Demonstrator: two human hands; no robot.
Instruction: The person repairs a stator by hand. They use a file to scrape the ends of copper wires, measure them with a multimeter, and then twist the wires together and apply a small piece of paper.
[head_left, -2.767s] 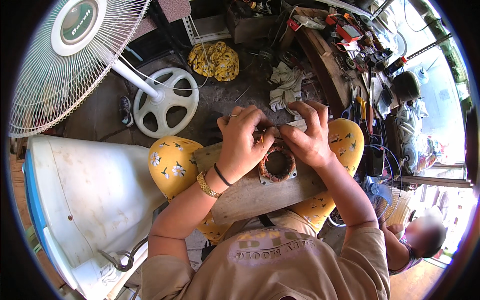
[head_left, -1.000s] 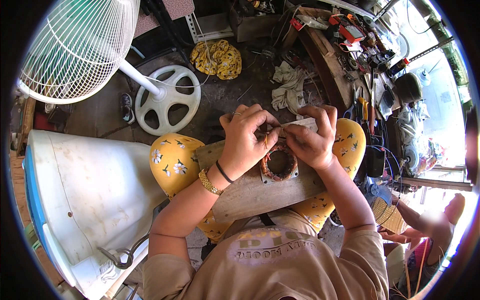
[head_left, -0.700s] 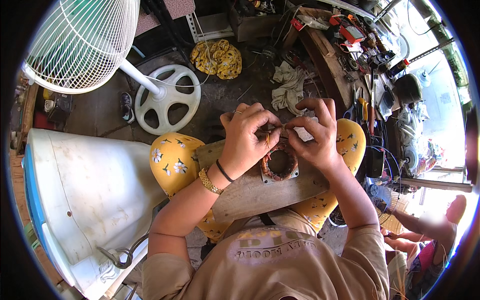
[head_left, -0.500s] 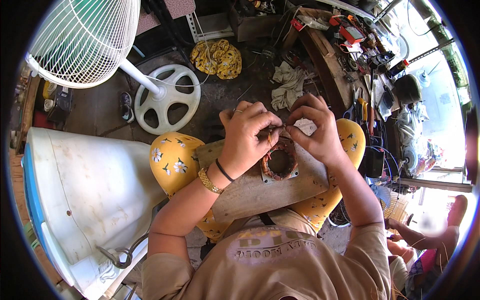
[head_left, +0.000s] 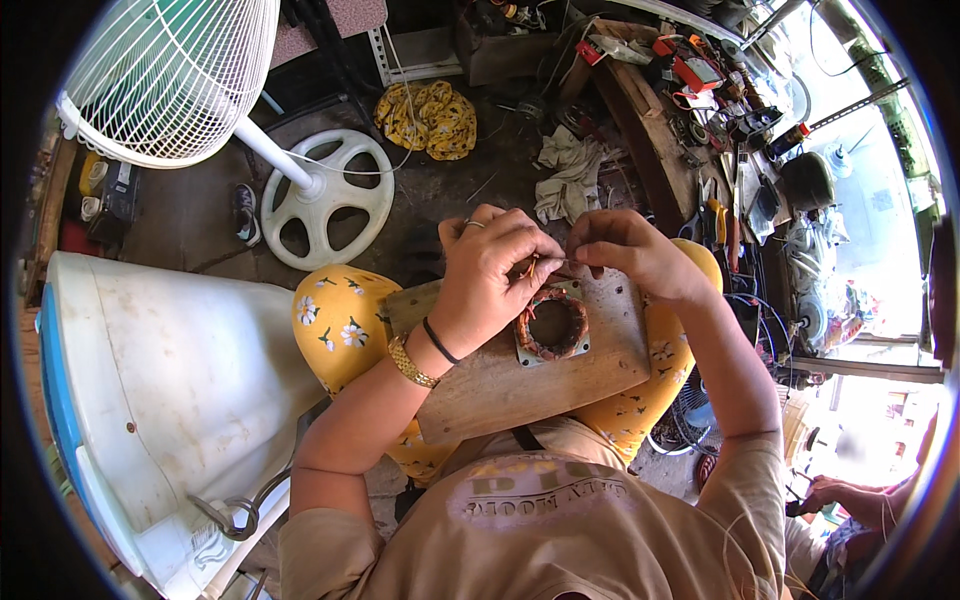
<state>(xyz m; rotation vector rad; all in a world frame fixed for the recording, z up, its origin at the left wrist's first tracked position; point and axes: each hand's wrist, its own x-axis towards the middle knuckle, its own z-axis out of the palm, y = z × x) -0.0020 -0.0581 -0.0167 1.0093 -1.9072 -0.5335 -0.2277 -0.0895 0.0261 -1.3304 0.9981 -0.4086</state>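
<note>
A motor stator (head_left: 581, 327), a ring of reddish-brown copper windings on a pale squarish metal core, lies on a wooden board (head_left: 480, 402) across my lap. Just beyond its far edge, my left hand (head_left: 497, 262) is closed in a pinch on thin wires (head_left: 530, 268), some orange. My right hand (head_left: 632, 254) sits close beside it, thumb and forefinger pressed together on a fine dark wire that runs between the two hands. The exact ends of the wires are too small to make out.
At left stand a big white tub (head_left: 190, 370) and a white pedestal fan (head_left: 330, 200). A workbench (head_left: 650, 150) crowded with tools runs along the right. Cloths (head_left: 570, 175) lie on the floor ahead. Another person's arm (head_left: 860, 500) shows at lower right.
My right hand has turned, its fingers now folded lower and flatter, and has moved slightly right. My left hand keeps its pinch. The other person at lower right has shifted.
</note>
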